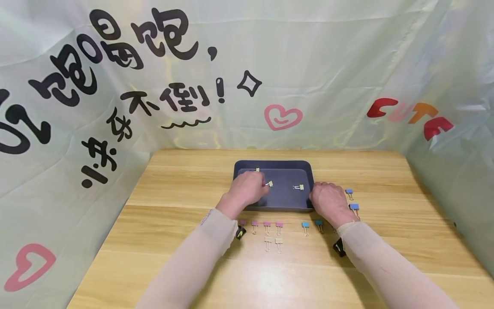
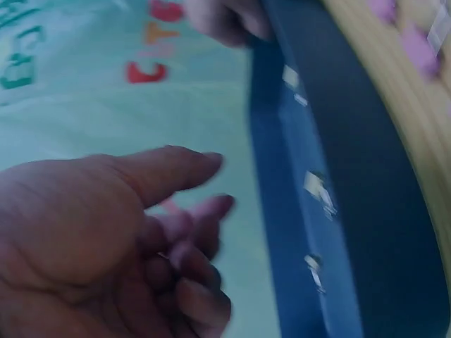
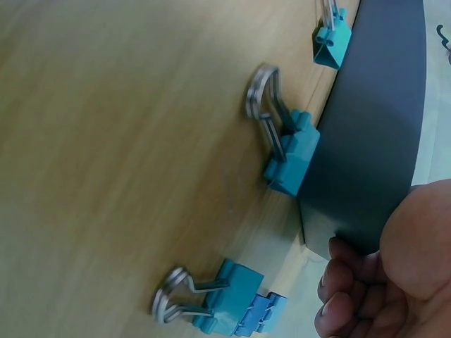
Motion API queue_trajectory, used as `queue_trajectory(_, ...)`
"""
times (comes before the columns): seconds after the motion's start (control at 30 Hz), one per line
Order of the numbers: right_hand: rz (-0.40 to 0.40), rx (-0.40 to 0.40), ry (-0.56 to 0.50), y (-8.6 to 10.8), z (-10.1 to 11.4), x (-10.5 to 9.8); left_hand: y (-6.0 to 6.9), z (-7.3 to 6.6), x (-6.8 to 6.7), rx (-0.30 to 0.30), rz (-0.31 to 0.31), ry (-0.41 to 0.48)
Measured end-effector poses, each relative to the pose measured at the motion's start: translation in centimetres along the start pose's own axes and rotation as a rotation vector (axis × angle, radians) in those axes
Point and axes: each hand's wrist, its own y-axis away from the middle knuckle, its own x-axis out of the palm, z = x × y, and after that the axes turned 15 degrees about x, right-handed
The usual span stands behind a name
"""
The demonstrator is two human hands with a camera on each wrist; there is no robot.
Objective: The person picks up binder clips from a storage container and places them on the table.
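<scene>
A dark grey tray (image 1: 285, 206) stands on the table with three pale yellow binder clips (image 1: 301, 187) spread inside it. Over its left part hovers my left hand (image 1: 247, 189); in the left wrist view the thumb and index finger (image 2: 183, 169) are apart, the other fingers loosely curled, with nothing visible between them. At the tray's right side my right hand (image 1: 329, 201) grips the corner, the curled fingers (image 3: 338, 285) against the wall in the right wrist view. Two more pale yellow binder clips (image 1: 278, 244) lie in front of the tray.
A row of pink binder clips (image 1: 267, 226) lies before the tray's front left. Several teal binder clips (image 3: 292, 162) lie at the front right, partly under my right arm. Blue binder clips (image 1: 353, 207) lie right of my right hand. Printed cloth (image 1: 332, 64) hangs behind the table.
</scene>
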Motion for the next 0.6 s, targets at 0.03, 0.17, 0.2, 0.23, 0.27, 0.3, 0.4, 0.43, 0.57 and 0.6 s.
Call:
queue_trajectory(0.03, -0.003, -0.001, -0.002, 0.0, 0.0, 0.0, -0.6, 0.3, 0.2, 0.007, -0.004, -0.015)
queue_trajectory(0.17, -0.018, -0.012, -0.012, 0.0, -0.2, 0.1, -2.8, 1.0, 0.9, 0.006, 0.029, -0.056)
queue_trajectory(0.2, -0.02, -0.012, -0.014, 0.0, -0.2, 0.1, -3.2, 1.1, 1.0, -0.003, 0.047, -0.056)
queue_trajectory(0.23, -0.021, -0.012, -0.015, 0.0, -0.2, 0.1, -3.6, 1.3, 1.2, -0.01, 0.062, -0.062)
queue_trajectory(0.27, -0.021, -0.011, -0.015, 0.0, -0.2, 0.1, -4.0, 1.4, 1.3, -0.015, 0.079, -0.07)
queue_trajectory(0.3, -0.02, -0.009, -0.013, 0.0, -0.3, 0.1, -4.4, 1.5, 1.4, -0.022, 0.097, -0.072)
queue_trajectory(0.4, -0.012, -0.003, -0.012, 0.0, -0.2, 0.0, -5.3, 1.8, 1.9, -0.039, 0.127, -0.089)
queue_trajectory(0.43, -0.009, -0.002, -0.012, 0.0, -0.2, -0.1, -5.6, 1.9, 2.1, -0.044, 0.134, -0.099)
queue_trajectory(0.57, -0.009, -0.003, -0.014, 0.0, -0.2, -0.1, -6.4, 2.2, 2.8, -0.057, 0.149, -0.122)
queue_trajectory(0.6, -0.011, -0.004, -0.015, 0.0, -0.2, -0.1, -6.5, 2.3, 3.0, -0.056, 0.15, -0.129)
